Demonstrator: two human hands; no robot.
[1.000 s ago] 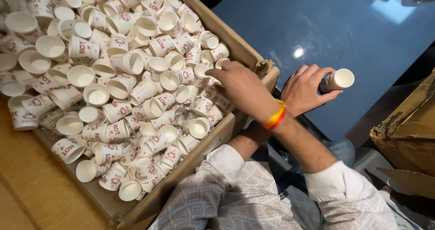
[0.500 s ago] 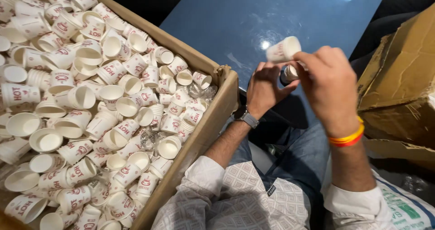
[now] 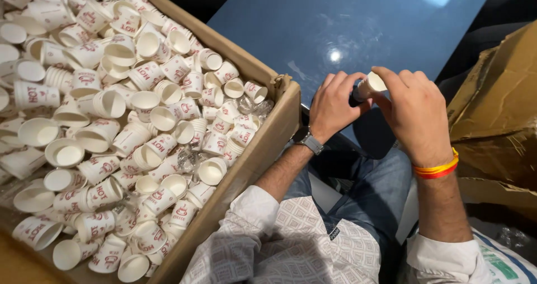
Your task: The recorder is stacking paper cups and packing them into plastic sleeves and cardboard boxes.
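Note:
A small white paper cup (image 3: 371, 85) is held between both hands over my lap. My right hand (image 3: 415, 113), with an orange and red band at the wrist, pinches the cup's rim from the right. My left hand (image 3: 334, 106), with a grey watch on the wrist, is closed around something dark just under the cup; I cannot tell what it is. To the left stands a big cardboard box (image 3: 262, 149) full of several loose white paper cups (image 3: 145, 127) with red print, some stacked together.
A glossy blue tabletop (image 3: 335, 26) lies beyond the hands. A crumpled brown cardboard box (image 3: 498, 121) stands at the right. A plastic bag (image 3: 498, 261) lies at the lower right. My jeans and patterned shirt fill the bottom middle.
My left hand has left the box of cups and come to meet the right one. The cup has sunk lower between both hands, and the view has swung right.

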